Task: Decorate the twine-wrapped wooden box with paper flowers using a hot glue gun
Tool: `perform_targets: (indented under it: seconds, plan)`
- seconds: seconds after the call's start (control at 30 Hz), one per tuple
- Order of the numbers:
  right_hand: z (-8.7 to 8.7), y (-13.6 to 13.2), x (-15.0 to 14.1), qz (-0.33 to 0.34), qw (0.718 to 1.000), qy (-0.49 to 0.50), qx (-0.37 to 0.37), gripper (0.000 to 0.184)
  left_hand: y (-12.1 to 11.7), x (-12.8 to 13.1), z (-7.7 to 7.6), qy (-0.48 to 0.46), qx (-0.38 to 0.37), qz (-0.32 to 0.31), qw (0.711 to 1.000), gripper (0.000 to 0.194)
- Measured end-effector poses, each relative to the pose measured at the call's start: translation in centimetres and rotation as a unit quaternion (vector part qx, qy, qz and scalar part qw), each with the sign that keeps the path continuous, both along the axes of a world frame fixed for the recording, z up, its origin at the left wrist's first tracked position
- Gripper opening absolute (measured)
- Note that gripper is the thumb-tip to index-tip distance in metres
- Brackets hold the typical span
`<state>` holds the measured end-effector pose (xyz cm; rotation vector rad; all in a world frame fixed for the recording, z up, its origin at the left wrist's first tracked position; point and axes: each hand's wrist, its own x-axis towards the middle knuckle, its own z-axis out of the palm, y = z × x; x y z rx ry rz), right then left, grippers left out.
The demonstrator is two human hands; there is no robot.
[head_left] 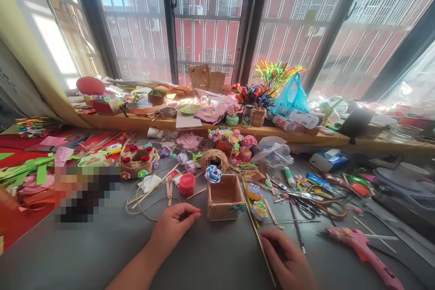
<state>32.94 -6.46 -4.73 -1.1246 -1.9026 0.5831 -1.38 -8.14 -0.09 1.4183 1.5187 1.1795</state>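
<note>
My left hand [175, 225] rests on the grey table [102, 244], fingers curled in a loose pinch just left of a small square wicker box [224, 197]; whether it holds anything is hidden. A blue-and-white paper rose [213, 173] sits on the box's back rim. My right hand [288, 260] lies near the front edge, fingers bent over a long thin stick [256, 231] that runs up toward the box. Two rolled paper flowers [258, 208] lie right of the box.
A pink glue gun [362, 247] lies at the right, scissors [316, 206] behind it. A red-lidded jar [186, 184], a round basket with flowers [139, 161], sticks and cord lie left of the box. Coloured paper piles up far left. The window ledge is crowded.
</note>
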Motion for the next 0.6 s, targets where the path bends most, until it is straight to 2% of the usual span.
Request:
perform_targets:
  seconds: [0.1,0.2,0.27,0.33,0.37,0.43,0.53,0.6]
  plan:
    - [3.0,0.9,-0.4,-0.028,0.999,0.011,0.036,0.023,-0.2,0.3,0.5,-0.009,0.023,0.001,1.0,0.035]
    - [7.7,3.4,-1.7,-0.03,0.997,-0.014,0.075,0.026,0.0,0.6,1.8,0.022,0.091,-0.02,0.995,0.032]
    - [10.8,5.7,-3.2,-0.001,0.994,-0.084,0.068,0.027,0.6,0.7,2.6,0.085,0.149,-0.05,0.984,0.026]
    - [13.1,7.9,-5.1,0.045,0.979,-0.197,0.033,0.026,1.4,0.8,2.9,0.152,0.201,-0.072,0.965,0.019]
    - [13.8,8.9,-6.2,0.061,0.965,-0.252,0.024,0.025,1.7,0.8,2.7,0.181,0.229,-0.079,0.953,0.017]
    - [14.3,10.5,-8.1,0.079,0.943,-0.323,0.017,0.024,2.2,0.8,2.0,0.226,0.284,-0.088,0.928,0.025]
    - [13.3,11.9,-10.3,0.081,0.93,-0.358,0.018,0.009,2.5,1.0,0.7,0.279,0.32,-0.107,0.899,0.038]
    - [12.6,12.4,-10.9,0.083,0.929,-0.361,0.018,0.005,2.6,1.2,0.3,0.291,0.316,-0.115,0.896,0.037]
